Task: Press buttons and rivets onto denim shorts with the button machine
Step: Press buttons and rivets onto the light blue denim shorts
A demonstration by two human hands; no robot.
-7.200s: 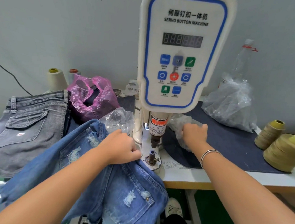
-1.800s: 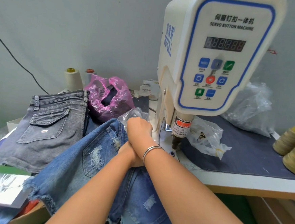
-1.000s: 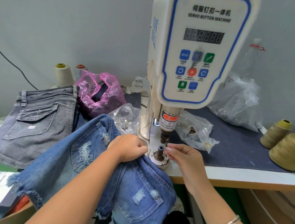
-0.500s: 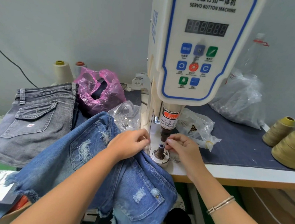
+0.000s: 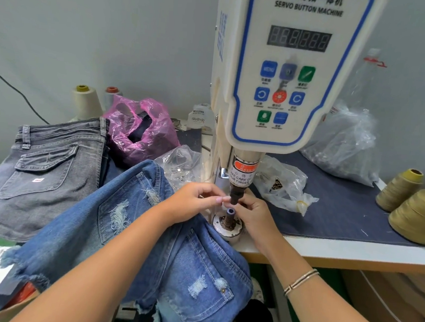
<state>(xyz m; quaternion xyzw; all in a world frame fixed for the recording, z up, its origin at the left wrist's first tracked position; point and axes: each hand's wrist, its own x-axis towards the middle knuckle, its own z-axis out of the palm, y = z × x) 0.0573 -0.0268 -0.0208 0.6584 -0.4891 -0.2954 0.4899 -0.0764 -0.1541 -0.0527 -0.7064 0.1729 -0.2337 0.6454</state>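
**Fingers load the punch before the press**

Hands meet right at the machine's [image 5: 284, 72] upper punch [image 5: 236, 194]. The left hand [image 5: 193, 202] has its thumb and forefinger pinched together just left of the punch tip, on something too small to make out, likely a button or rivet part. The right hand [image 5: 252, 211] curls close behind and right of the punch; whether it grips anything I cannot tell, since the punch hides its fingertips. Below them stands the lower die [image 5: 229, 214], bare on top, with no cloth over it.

The blue shorts [image 5: 129, 233] hang off the table [image 5: 326, 251] edge under the left forearm, bunched just left of the die's base, not yet on it. A grey pair [image 5: 45, 173] lies flat further left.

This looks like the loading step: seating hardware in the punch. Next, the shorts must come over the die at the right spot, and both hands must clear the gap before the machine fires; the warning label [image 5: 242, 172] on the ram says as much.
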